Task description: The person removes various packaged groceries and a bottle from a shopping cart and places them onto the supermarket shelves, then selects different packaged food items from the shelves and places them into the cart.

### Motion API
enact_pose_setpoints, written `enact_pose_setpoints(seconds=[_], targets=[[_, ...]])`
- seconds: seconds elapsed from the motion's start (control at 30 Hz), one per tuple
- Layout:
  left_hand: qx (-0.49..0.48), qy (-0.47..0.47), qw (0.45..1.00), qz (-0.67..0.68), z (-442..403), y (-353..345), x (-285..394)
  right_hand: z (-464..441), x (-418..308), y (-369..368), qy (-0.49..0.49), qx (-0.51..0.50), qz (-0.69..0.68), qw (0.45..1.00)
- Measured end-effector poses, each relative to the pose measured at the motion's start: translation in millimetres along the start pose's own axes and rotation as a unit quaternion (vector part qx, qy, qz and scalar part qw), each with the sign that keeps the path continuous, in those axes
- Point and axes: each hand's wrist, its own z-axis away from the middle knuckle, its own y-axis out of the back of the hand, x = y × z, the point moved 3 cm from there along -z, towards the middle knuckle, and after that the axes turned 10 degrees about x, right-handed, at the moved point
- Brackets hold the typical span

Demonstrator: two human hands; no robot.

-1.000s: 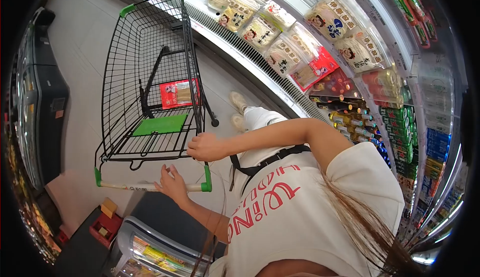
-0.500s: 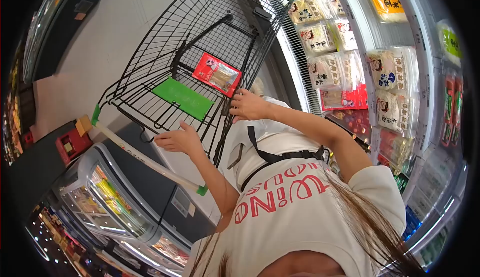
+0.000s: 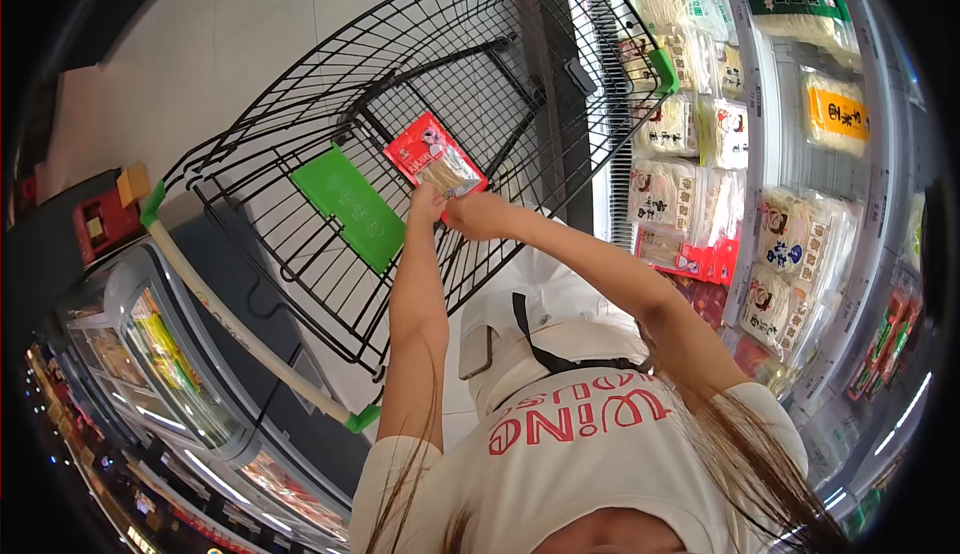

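Note:
A red packet with a clear window (image 3: 436,157) lies over the wire bottom of the black shopping cart (image 3: 330,74). At its near edge, my left hand (image 3: 427,201) has its fingers closed on the packet's corner. Close beside it, almost touching, my right hand (image 3: 480,216) is also closed on the near right corner of the packet. The fingertips are partly hidden. A green plate (image 3: 348,208) sits in the cart to the left of my hands, and the cart's pale handle (image 3: 240,329) runs below it.
Refrigerated shelves with packaged noodles (image 3: 790,244) stand along the right. A glass-fronted freezer (image 3: 180,354) is at the lower left, with a red box (image 3: 103,224) above it. Grey floor tiles (image 3: 240,44) show beyond the cart.
Both hands have moved into the cart and come together at the packet, closing on its near edge. The cart has shifted in view, its far end now nearer the shelves.

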Motion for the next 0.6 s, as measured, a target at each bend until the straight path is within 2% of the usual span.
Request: enact_pose_setpoints(seconds=[0.03,0.1,0.13,0.17,0.23,0.27,0.37,0.47,0.5,0.6], targets=[[-0.131,-0.006,0.991,0.002,-88.6,10.2,-30.6,-18.7,14.9,-3.1,-0.018,0.036,0.026,0.999],[-0.086,-0.031,0.996,-0.004,-79.0,11.7,-51.4,-69.5,68.2,-28.0,-0.054,0.093,0.051,0.993],[-0.063,-0.045,0.997,-0.008,-66.4,10.3,-58.8,-97.1,101.7,-43.6,-0.086,0.074,0.030,0.993],[-0.040,-0.050,0.998,-0.030,-51.8,-7.9,-35.2,-132.2,131.9,-31.9,-0.122,0.068,0.006,0.990],[0.020,-0.045,0.998,-0.043,-37.8,-0.3,-50.1,-144.6,163.6,-50.7,-0.190,0.027,0.007,0.981],[0.015,-0.056,0.998,-0.017,-44.7,0.1,-47.5,-154.7,185.0,-67.4,-0.226,0.001,0.009,0.974],[-0.005,-0.079,0.996,0.046,-87.3,7.2,-55.9,-154.5,193.9,-82.4,-0.261,0.045,-0.059,0.963],[-0.035,-0.082,0.994,0.066,-97.9,-3.0,-39.2,-167.6,216.7,-109.2,-0.269,0.064,-0.135,0.951],[-0.031,-0.059,0.997,0.028,-99.8,4.2,-42.0,-165.4,211.5,-117.0,-0.285,0.055,-0.104,0.951],[-0.083,-0.032,0.996,0.030,-98.7,1.0,-33.6,-164.5,204.3,-121.4,-0.289,0.140,-0.105,0.941]])
